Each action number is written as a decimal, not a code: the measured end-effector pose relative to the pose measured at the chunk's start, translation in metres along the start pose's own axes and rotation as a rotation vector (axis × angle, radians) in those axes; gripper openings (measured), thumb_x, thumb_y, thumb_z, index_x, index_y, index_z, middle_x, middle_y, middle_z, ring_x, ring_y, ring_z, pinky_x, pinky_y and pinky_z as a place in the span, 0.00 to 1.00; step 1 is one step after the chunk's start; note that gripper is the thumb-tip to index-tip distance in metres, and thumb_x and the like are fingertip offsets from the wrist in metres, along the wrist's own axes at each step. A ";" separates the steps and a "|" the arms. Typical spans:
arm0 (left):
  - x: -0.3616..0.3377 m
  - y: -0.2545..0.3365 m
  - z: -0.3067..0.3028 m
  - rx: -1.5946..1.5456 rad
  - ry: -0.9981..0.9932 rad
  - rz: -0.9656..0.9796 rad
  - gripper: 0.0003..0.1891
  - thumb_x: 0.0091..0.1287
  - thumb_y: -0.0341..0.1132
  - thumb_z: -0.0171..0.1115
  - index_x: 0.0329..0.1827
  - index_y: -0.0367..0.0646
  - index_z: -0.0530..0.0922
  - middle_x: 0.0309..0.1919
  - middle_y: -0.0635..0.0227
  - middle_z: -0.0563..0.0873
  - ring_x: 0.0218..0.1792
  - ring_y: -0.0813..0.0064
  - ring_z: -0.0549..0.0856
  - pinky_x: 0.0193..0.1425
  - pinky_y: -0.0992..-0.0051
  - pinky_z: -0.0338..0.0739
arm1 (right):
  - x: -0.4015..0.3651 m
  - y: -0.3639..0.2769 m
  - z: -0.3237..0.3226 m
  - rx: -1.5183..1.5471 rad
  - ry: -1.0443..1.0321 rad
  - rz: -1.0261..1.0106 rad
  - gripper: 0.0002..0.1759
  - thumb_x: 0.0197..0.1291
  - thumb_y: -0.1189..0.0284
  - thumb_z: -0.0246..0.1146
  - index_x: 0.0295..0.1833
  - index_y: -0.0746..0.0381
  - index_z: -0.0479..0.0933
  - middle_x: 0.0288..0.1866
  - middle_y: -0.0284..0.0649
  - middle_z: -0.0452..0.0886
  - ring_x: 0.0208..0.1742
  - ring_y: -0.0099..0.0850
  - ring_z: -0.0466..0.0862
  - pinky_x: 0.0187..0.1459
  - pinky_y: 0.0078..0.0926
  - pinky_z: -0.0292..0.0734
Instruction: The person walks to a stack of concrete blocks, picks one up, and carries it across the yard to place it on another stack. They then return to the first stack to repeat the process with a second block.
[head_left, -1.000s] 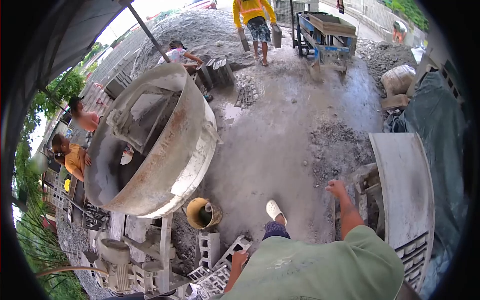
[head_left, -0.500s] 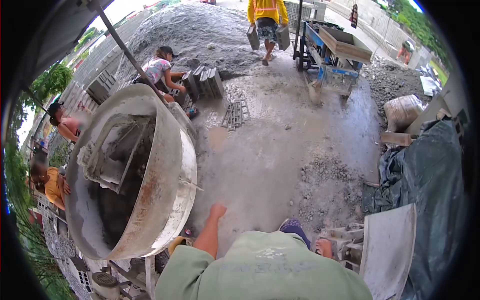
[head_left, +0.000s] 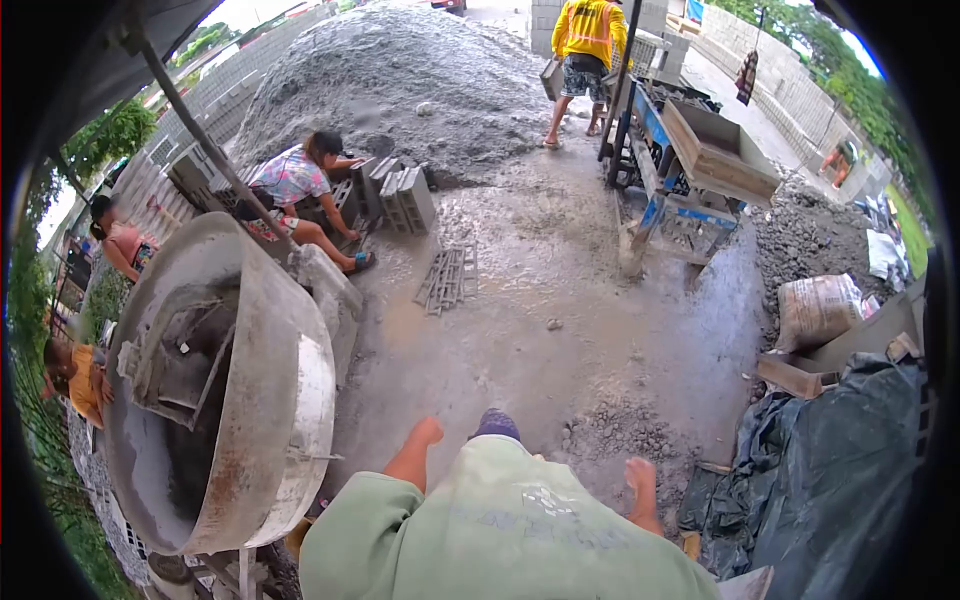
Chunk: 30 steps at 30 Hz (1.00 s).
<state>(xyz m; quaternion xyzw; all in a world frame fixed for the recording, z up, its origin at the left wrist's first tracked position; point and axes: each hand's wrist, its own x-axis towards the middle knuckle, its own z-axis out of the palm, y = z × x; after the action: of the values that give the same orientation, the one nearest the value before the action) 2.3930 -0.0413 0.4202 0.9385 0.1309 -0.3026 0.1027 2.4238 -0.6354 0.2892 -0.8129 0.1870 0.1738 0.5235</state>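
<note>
My left hand (head_left: pixel 425 432) hangs low in front of my body over the wet grey ground, its fingers curled in, with nothing visible in it. To the right of my body is my right hand (head_left: pixel 640 474), loosely bent with the fingers a little apart and nothing seen in it. Neither hand touches an object. A green shirt (head_left: pixel 500 530) covers my torso, and the tip of a dark purple shoe (head_left: pixel 497 424) shows ahead. Nearest on the left is a large round mixer drum (head_left: pixel 275 400) crusted with cement, with mixing blades inside.
A person (head_left: pixel 300 185) crouches by upright concrete blocks (head_left: pixel 408 200); another in yellow (head_left: pixel 588 35) carries a block. A block machine (head_left: pixel 690 170), a filled sack (head_left: pixel 815 310), a dark tarp (head_left: pixel 830 470) and rubble (head_left: pixel 620 435) lie right. A block (head_left: pixel 448 280) lies on the ground ahead.
My view has moved forward and turned; the mixer sits farther left. My right hand has swung forward, away from the blocks beside it. The person in yellow has moved farther away, the crouching person leans lower.
</note>
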 end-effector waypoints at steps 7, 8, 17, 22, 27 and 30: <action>0.197 0.062 -0.044 0.354 -0.290 0.224 0.13 0.49 0.35 0.53 0.34 0.41 0.82 0.38 0.52 0.81 0.41 0.54 0.81 0.44 0.60 0.75 | 0.084 -0.270 -0.076 0.702 0.043 0.091 0.23 0.54 0.67 0.63 0.54 0.64 0.69 0.42 0.39 0.79 0.42 0.31 0.80 0.40 0.27 0.75; 0.215 0.091 -0.068 0.334 -0.254 0.232 0.12 0.49 0.35 0.54 0.32 0.41 0.82 0.38 0.51 0.81 0.40 0.54 0.81 0.43 0.59 0.75 | 0.099 -0.286 -0.083 0.722 0.087 0.099 0.23 0.54 0.67 0.63 0.54 0.64 0.69 0.42 0.39 0.79 0.42 0.31 0.80 0.40 0.27 0.75; 0.417 0.378 -0.226 0.799 -0.141 1.083 0.14 0.48 0.43 0.63 0.38 0.51 0.82 0.36 0.66 0.84 0.36 0.66 0.83 0.39 0.68 0.78 | 0.171 -0.237 -0.147 0.743 0.553 0.296 0.21 0.63 0.56 0.49 0.47 0.63 0.74 0.37 0.42 0.82 0.34 0.34 0.82 0.35 0.31 0.76; 0.482 0.510 -0.259 0.078 -0.395 0.676 0.17 0.56 0.48 0.58 0.31 0.41 0.82 0.24 0.61 0.84 0.25 0.66 0.83 0.35 0.71 0.78 | 0.100 -0.163 -0.078 0.826 0.733 0.627 0.33 0.64 0.49 0.40 0.34 0.69 0.77 0.26 0.48 0.81 0.19 0.36 0.79 0.23 0.27 0.72; 0.437 0.646 -0.310 -0.252 -0.356 0.405 0.31 0.64 0.56 0.44 0.22 0.36 0.81 0.15 0.60 0.80 0.17 0.70 0.80 0.29 0.72 0.77 | 0.076 -0.075 -0.010 0.912 0.707 1.021 0.30 0.63 0.50 0.41 0.35 0.66 0.77 0.25 0.45 0.79 0.20 0.34 0.77 0.21 0.32 0.71; 0.439 0.728 -0.292 -0.291 -0.407 0.505 0.31 0.65 0.55 0.42 0.23 0.33 0.79 0.13 0.61 0.79 0.14 0.72 0.76 0.23 0.74 0.72 | 0.110 -0.084 -0.049 0.939 0.740 1.036 0.26 0.62 0.53 0.45 0.34 0.65 0.77 0.23 0.42 0.76 0.19 0.33 0.76 0.20 0.32 0.70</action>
<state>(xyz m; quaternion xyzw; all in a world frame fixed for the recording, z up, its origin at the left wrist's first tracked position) 3.1187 -0.5689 0.4736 0.8372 -0.0867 -0.4266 0.3310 2.5648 -0.6616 0.3218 -0.3216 0.7574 0.0165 0.5680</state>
